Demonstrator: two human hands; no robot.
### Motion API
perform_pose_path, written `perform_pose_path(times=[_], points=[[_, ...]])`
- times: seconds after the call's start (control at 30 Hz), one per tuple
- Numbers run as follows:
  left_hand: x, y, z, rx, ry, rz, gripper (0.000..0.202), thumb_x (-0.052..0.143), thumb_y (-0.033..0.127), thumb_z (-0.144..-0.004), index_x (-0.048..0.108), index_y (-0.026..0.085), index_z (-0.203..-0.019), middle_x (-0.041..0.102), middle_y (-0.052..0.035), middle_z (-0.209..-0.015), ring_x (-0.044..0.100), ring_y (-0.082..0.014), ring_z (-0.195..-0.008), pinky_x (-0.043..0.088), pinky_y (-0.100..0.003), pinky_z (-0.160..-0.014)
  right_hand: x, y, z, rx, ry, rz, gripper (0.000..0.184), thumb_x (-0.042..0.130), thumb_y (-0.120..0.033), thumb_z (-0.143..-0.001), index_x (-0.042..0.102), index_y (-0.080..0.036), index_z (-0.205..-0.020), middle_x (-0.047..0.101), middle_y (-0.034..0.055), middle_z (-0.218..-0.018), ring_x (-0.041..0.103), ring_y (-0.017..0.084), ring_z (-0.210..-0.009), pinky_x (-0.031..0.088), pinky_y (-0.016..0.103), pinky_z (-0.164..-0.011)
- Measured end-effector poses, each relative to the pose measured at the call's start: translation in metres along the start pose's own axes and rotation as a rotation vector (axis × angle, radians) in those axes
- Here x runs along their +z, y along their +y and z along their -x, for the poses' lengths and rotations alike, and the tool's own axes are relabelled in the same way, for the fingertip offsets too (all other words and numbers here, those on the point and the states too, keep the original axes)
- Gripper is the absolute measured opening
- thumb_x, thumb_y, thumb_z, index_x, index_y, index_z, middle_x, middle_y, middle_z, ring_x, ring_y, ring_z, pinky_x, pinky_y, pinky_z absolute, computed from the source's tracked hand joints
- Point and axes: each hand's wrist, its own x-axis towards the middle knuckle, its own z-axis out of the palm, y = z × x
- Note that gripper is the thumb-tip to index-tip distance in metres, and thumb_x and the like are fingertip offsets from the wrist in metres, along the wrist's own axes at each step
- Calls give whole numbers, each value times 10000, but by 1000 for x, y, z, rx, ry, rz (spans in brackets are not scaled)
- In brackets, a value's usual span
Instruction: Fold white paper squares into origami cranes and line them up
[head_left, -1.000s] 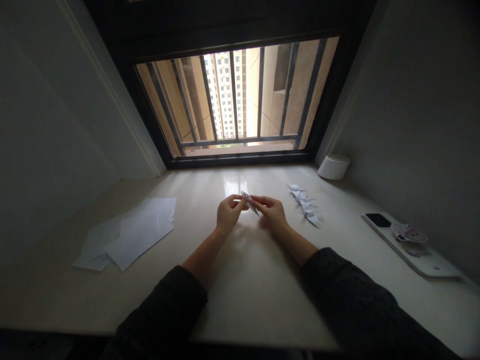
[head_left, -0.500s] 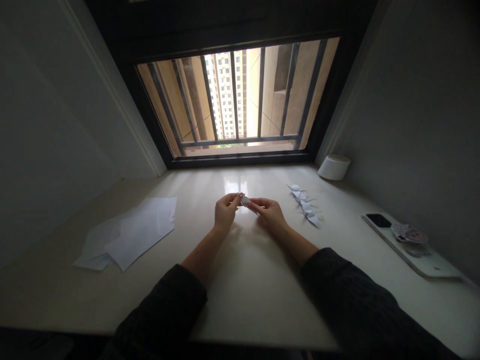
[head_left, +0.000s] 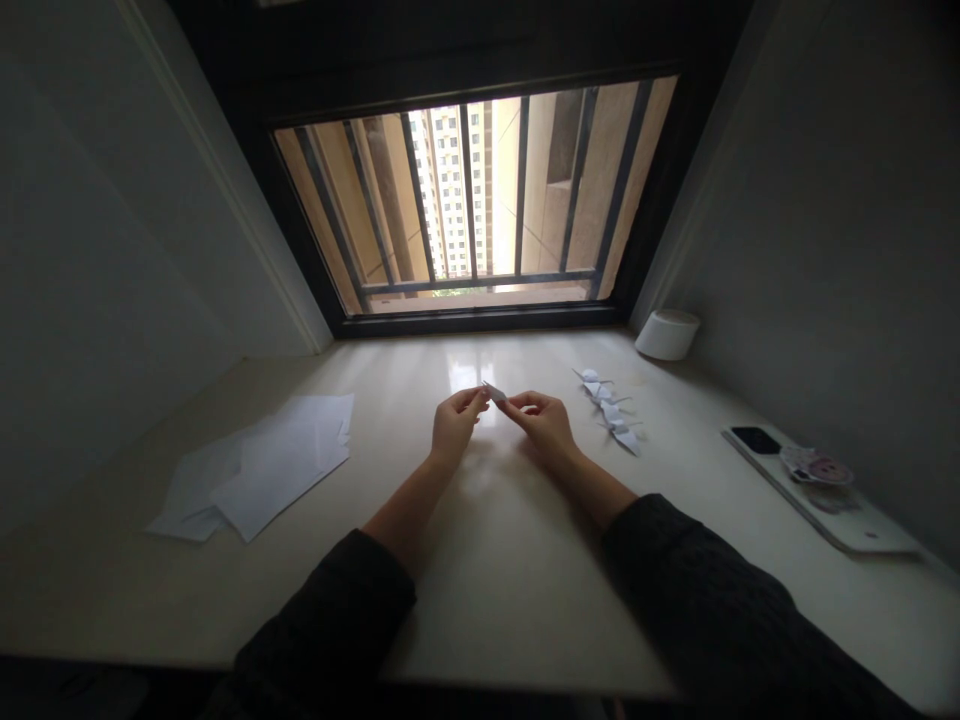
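Between my fingertips, above the middle of the sill, is a small folded piece of white paper (head_left: 495,393) with a narrow point sticking up to the left. My left hand (head_left: 455,424) pinches its left side with thumb and fingers. On the right side, my right hand (head_left: 544,424) grips it between thumb and forefinger. The fingers cover part of the folds. To the right of my hands, several folded white paper cranes (head_left: 609,410) lie in a slanting row.
Loose white paper sheets (head_left: 281,460) overlap at the left of the pale sill (head_left: 480,600). At the right lies a phone (head_left: 825,495) with a round grip on its back. A white cylindrical object (head_left: 667,335) stands in the back right corner, near the barred window (head_left: 480,200).
The folded paper has turned in my fingers, and its narrow point now shows at the upper left. Both hands have shifted slightly; the cranes and sheets stay put.
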Motion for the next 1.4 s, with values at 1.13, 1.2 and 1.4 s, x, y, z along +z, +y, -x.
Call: perform_pose_path(times=[1.13, 1.2, 1.4], points=[[-3, 0, -2, 22, -167, -112, 321, 638, 464, -699, 716, 154, -726, 693, -47, -687, 630, -167, -662, 478, -261, -617, -5, 12, -8, -496, -170, 225, 97, 734, -297, -711, 736, -310, -807, 628, 38, -886, 579, 202, -865, 469, 371, -809], [-3, -1, -2, 21, -167, -115, 312, 637, 458, -700, 716, 157, -722, 691, -44, -681, 627, -163, -654, 473, -257, -610, -5, 13, -8, -491, -173, 209, 92, 733, -312, -711, 738, -310, -803, 628, 38, -876, 579, 198, -851, 471, 366, -796], [-3, -3, -3, 51, -166, -121, 330, 635, 475, -697, 721, 159, -735, 683, -39, -666, 612, -154, -629, 458, -249, -593, -6, 11, -9, -459, -174, 191, 89, 729, -351, -710, 742, -310, -788, 627, 39, -869, 578, 194, -846, 472, 367, -793]])
